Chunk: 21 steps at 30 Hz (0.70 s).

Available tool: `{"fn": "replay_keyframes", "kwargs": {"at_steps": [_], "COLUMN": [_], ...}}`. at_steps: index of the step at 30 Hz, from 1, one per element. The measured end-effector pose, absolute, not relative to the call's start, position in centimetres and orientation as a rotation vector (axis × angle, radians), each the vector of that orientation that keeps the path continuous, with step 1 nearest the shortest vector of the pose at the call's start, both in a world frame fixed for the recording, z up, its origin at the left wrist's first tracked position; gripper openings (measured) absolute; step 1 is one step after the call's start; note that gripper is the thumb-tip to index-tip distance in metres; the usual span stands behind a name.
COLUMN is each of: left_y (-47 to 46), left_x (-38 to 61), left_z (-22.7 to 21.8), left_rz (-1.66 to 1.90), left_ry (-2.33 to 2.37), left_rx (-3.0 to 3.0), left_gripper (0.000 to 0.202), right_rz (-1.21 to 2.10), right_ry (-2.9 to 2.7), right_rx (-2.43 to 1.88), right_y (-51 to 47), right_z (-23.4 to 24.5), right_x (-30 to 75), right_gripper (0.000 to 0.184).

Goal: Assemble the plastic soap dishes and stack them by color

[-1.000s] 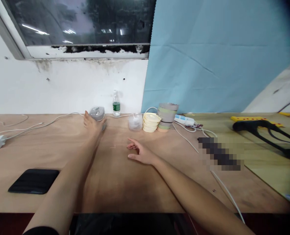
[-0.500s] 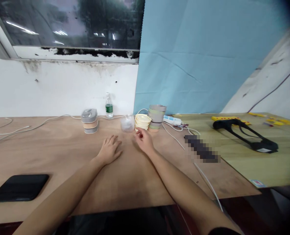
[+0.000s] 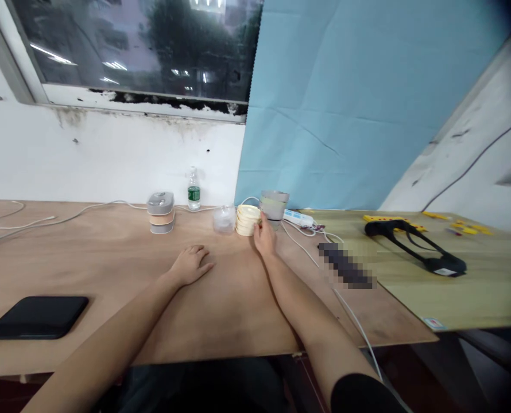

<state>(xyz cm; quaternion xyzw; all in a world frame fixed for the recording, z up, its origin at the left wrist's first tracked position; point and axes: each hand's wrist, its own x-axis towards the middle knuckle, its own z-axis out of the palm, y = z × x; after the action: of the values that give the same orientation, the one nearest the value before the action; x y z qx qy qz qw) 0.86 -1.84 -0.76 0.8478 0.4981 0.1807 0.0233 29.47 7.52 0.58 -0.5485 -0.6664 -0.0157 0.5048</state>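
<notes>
My left hand [image 3: 190, 265] lies flat on the brown tabletop [image 3: 221, 310], its fingers spread and nothing in them. Farther forward, my right hand [image 3: 264, 238] is at the right side of a stack of cream-coloured round lids or shallow bowls [image 3: 247, 221]. Its thumb and forefinger are apart, and the thumb seems to meet the stack's edge; whether it presses there I cannot make out. Just behind that hand stands a pile of grey and greenish cups [image 3: 274, 201], its lower part covered by the fingers. Clear plastic containers [image 3: 224, 219] stand left of the cream stack.
A grey-and-tan lidded box stack [image 3: 161, 212] and a water bottle [image 3: 194, 192] stand by the wall. At left lies a black flat case [image 3: 37, 317]. To the right are a power strip [image 3: 298, 217], white cables, a blurred dark object [image 3: 345, 267] and a black strap frame [image 3: 417, 246].
My right hand has moved right, from in front of the cream stack to its right side by the grey cups. The left hand stays flat on the table. The view has shifted slightly.
</notes>
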Motion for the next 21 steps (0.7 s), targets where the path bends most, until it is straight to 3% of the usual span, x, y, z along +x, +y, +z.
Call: {"fn": "replay_keyframes", "kwargs": {"at_steps": [15,21], "left_y": [-1.7,-1.9], "left_x": [0.3,-0.1], "left_z": [-0.8,-0.7], "left_rz": [0.591,0.861], "left_ry": [1.446,1.443], "left_rx": [2.59,2.361], "left_gripper": [0.064,0.098], "right_rz": [0.019,0.098], "right_ry": [-1.453,-1.571], "right_rx": [-1.367,-1.101], "right_y": [7.2,5.2], "right_z": [0.5,0.3], "right_x": [29.7,27.5], "right_gripper": [0.033,0.032]}}
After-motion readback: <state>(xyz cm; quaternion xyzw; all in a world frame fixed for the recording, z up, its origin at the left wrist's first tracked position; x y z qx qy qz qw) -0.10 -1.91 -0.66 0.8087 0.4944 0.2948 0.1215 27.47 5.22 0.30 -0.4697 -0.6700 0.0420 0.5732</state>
